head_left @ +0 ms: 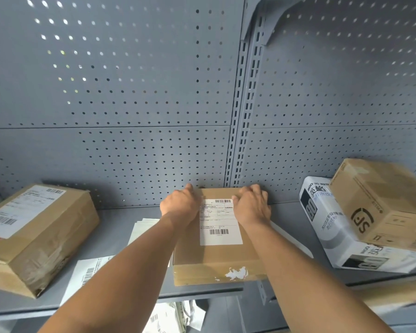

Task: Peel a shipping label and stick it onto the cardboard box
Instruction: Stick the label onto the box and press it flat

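Observation:
A flat brown cardboard box [216,258] lies on the grey shelf [120,227] in front of me. A white shipping label [220,223] with barcodes is stuck flat on its top face. My left hand [179,204] grips the box's far left corner, fingers curled over the back edge. My right hand [251,204] holds the far right corner the same way. Both hands touch the label's upper corners. A torn white paper patch [237,272] marks the box's near side.
A larger labelled cardboard box [34,234] sits at the left. Loose label sheets [89,272] lie between it and the middle box. At the right a white printed carton [334,227] carries a tilted brown box [384,205]. A perforated back panel [130,104] rises behind the shelf.

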Demonstrator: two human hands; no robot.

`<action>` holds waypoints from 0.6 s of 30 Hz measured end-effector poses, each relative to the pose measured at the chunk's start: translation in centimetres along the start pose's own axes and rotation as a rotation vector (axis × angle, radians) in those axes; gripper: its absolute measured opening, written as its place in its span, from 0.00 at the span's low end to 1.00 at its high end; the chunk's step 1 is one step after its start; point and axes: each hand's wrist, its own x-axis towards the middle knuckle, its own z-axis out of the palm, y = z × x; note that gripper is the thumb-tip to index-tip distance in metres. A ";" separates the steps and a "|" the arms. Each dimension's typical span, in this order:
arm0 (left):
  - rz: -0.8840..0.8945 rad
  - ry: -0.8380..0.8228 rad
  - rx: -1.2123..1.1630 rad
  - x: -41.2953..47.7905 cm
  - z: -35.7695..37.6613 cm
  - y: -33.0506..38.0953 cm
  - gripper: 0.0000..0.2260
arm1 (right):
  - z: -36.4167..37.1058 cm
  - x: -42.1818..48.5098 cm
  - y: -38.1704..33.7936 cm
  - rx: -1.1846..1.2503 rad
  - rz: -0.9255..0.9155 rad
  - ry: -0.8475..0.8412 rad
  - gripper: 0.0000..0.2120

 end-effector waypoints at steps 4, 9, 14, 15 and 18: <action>0.022 0.013 0.016 0.5 0.4 -0.4 0.12 | 0.0 0.0 0.1 -0.002 0.002 0.014 0.13; 0.104 0.018 0.162 -0.1 0.2 -0.2 0.15 | 0.6 0.2 0.5 -0.010 0.000 0.006 0.19; 0.150 0.024 0.189 -0.5 0.1 0.1 0.18 | 0.6 0.2 0.6 0.019 0.001 0.003 0.18; 0.152 0.021 0.201 -0.5 0.1 0.1 0.24 | 0.5 0.1 0.6 0.019 0.001 -0.005 0.21; 0.182 0.055 0.250 -0.5 0.4 0.1 0.38 | 0.3 -0.2 0.2 -0.026 -0.003 -0.064 0.42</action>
